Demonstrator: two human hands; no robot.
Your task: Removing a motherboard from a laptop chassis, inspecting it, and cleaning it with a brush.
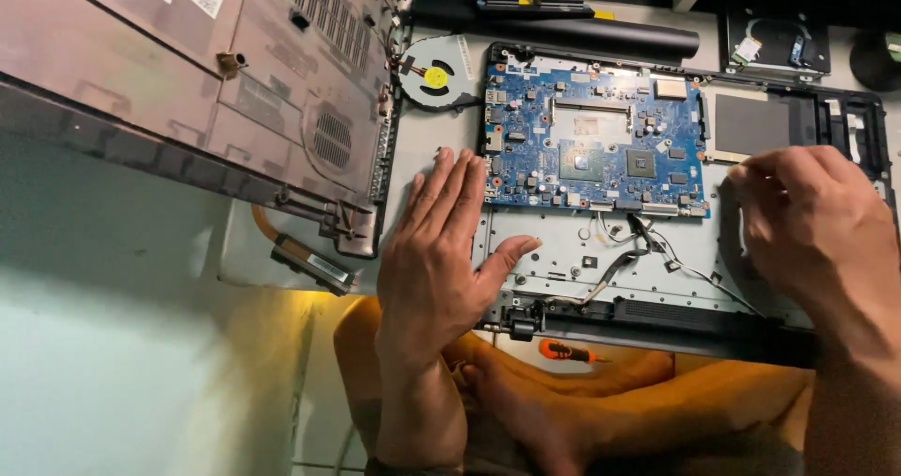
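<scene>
The opened laptop chassis (657,251) lies across the centre and right of the frame, its near edge running along the lower middle just above the person's crossed legs. The left hand (441,251) lies flat on the chassis's left edge at centre frame, fingers straight and together, thumb spread to the right onto the bare metal tray, gripping nothing. The right hand (807,222) hovers over the chassis's right side, fingers curled inward with the tips pinched close; whether they hold anything I cannot tell. Between the 2 hands the metal tray is mostly open, crossed only by thin black and white wires (648,251) trailing from the lower edge of the blue circuit board (596,138), which fills the upper centre. A round fan (436,72) with a yellow centre sticker sits just left of the board's top corner. The detached dark bottom cover (188,72) fills the upper left, tilted, its lower right corner near the left hand's fingertips; 2 small white rectangular labels sit near its top edge. A long black bar (563,30) lies along the top. A small orange-handled screwdriver (563,351) rests in the lower centre, just below the chassis edge.
</scene>
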